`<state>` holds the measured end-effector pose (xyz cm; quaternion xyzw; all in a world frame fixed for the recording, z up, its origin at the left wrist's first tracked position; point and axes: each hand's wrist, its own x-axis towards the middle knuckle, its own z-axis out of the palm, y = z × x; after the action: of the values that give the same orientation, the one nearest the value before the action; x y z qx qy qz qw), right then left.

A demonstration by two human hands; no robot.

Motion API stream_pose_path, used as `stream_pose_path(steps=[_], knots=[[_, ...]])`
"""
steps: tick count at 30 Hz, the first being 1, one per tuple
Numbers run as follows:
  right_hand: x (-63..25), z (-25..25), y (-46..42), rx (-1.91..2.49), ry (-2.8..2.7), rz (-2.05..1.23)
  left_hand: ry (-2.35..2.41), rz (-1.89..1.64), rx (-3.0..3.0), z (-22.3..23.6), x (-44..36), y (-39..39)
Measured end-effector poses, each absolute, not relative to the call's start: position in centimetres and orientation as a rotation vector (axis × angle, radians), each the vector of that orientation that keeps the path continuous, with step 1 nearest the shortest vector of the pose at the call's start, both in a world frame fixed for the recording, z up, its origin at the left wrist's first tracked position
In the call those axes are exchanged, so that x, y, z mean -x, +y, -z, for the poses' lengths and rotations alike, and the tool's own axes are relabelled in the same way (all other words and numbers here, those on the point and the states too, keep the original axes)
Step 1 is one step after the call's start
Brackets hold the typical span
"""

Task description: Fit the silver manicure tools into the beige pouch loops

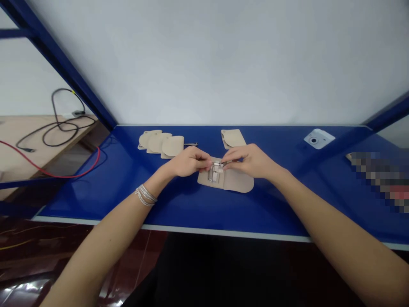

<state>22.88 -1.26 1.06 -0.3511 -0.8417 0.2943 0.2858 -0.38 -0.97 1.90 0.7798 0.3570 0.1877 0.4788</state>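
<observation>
An opened beige pouch (241,182) lies on the blue table, its rounded flap spread to the right. Small shiny metal tools (212,175), like those of a manicure set, sit in its left half. My left hand (188,162) is closed in a pinch at the pouch's upper left part. From the other side, my right hand (251,160) pinches a small metal tool over the pouch's middle; the fingers partly cover it, so its exact kind is unclear. Behind my left hand lies a slim metal tool (191,144), possibly a nail clipper.
Three closed beige pouches (173,146) overlap at the back left. Another folded pouch (234,138) lies behind my right hand. A white device with a round lens (319,139) stands at the back right. Blue frame posts (70,64) flank the table; black cables (60,128) lie beyond the left one.
</observation>
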Motion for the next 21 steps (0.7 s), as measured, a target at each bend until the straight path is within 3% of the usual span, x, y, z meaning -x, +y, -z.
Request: stream_pose_path(steps=[6,21], knots=[[-21.9,-0.7,-1.7,0.872,-2.171,-0.931,0.780,-0.473,-1.731,-1.4,0.2,-1.0],[-21.5,0.1,-1.5,1.012,-2.074,-0.761,0.788,-0.555,-1.425,-0.7,-0.1,-0.9]])
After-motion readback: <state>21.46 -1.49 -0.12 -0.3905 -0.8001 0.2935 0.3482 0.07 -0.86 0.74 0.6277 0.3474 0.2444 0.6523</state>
